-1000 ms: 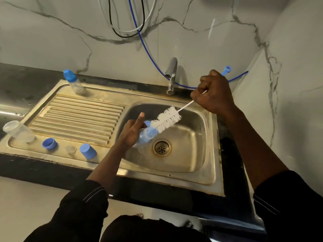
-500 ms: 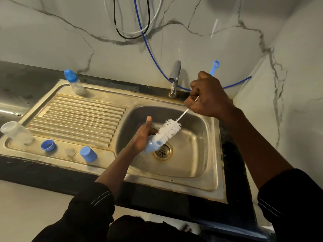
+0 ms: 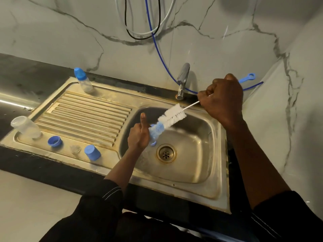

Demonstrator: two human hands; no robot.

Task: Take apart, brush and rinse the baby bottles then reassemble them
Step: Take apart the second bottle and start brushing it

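Along a dark counter (image 3: 21, 74) under a grey-veined marble wall (image 3: 52, 32), a steel sink (image 3: 174, 186) with ribbed drainboard (image 3: 87, 116) to the left and basin (image 3: 201, 151) to the right, drain (image 3: 166, 153) at the bottom, chrome tap (image 3: 182, 79) at the back rim. Above the tap, loops of black and white cable (image 3: 125, 14) and a blue hose (image 3: 158, 49) down the wall. On the drainboard's far corner, upright, a capped bottle (image 3: 83, 80); along its near edge, from the left, a clear bottle body (image 3: 26, 127) tilted over, a blue ring (image 3: 55, 141), a clear teat (image 3: 75, 148), a blue cap (image 3: 92, 152) mouth down. Over the basin, just left of the drain, the left hand (image 3: 139, 135) wrapped round a small blue-tinted bottle (image 3: 156, 131), thumb raised, mouth of the bottle pointed up and right. Tip of the white brush (image 3: 173, 117) at or just inside that mouth, cannot tell which; most bristles outside. Higher and to the right, near the tap, the right hand (image 3: 222, 100) clenched round the brush's wire stem, blue loop handle (image 3: 248, 78) poking out behind the fist.
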